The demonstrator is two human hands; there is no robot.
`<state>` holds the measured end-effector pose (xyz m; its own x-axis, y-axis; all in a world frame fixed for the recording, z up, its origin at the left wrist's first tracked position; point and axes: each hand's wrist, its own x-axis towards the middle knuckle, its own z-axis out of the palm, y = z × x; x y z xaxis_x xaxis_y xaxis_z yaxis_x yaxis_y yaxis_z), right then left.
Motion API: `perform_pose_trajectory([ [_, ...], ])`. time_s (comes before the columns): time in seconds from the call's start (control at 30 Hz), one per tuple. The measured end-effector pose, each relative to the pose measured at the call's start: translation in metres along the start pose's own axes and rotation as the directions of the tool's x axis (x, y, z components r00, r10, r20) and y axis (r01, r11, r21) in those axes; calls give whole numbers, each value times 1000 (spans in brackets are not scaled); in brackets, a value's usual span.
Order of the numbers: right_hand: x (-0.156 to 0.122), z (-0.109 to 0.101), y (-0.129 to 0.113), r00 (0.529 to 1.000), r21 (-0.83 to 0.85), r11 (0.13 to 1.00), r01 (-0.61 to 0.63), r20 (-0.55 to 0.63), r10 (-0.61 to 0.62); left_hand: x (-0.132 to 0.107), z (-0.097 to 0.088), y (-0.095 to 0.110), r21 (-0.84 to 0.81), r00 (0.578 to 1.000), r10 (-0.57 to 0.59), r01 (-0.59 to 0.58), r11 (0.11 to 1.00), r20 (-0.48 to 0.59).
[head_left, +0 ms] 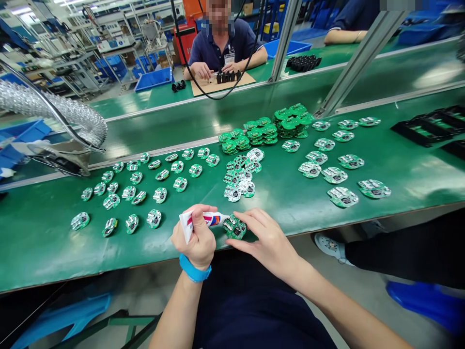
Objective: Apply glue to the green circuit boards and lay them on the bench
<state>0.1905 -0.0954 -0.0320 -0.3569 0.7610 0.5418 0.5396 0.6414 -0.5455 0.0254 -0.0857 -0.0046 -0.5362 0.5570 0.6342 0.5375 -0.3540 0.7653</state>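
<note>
My left hand (199,238) is closed around a white, red and blue squeeze tube (209,219), its nozzle pointing right. The nozzle tip meets the upper left part of a green circuit board (235,227) at the table's front edge. My right hand (263,237) grips that board by its rim between thumb and fingers. Just beyond lies an overlapping pile of circuit boards (240,177), some green and some whitish. Many separate round boards (160,195) are spread over the left side of the table.
Stacked green boards (259,131) stand along the metal rail. More boards (334,175) and black trays (432,126) lie on the right of the green table (276,213). A silver duct (54,106) hangs at left. Opposite, a person (227,48) handles black parts.
</note>
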Motion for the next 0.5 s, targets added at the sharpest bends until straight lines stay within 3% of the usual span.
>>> perform_pose_trajectory([
  [0.1, 0, 0, 2, 1000, -3, 1000, -2, -4, 2, -4, -2, 6, -1, 997, -71, 71, 997, -5],
  [0.23, 0, 0, 3, 1000, 10, 1000, -5, 6, 5, -15, -4, 12, -68, 984, -146, 153, 986, 98],
  [0.37, 1, 0, 1, 1000, 25, 1000, -7, 4, 7, -22, -4, 14, -79, 977, -128, 144, 987, 172],
  [0.5, 1, 0, 1, 1000, 21, 1000, -13, 10, 12, -21, -5, 10, -59, 982, -63, 74, 995, 176],
])
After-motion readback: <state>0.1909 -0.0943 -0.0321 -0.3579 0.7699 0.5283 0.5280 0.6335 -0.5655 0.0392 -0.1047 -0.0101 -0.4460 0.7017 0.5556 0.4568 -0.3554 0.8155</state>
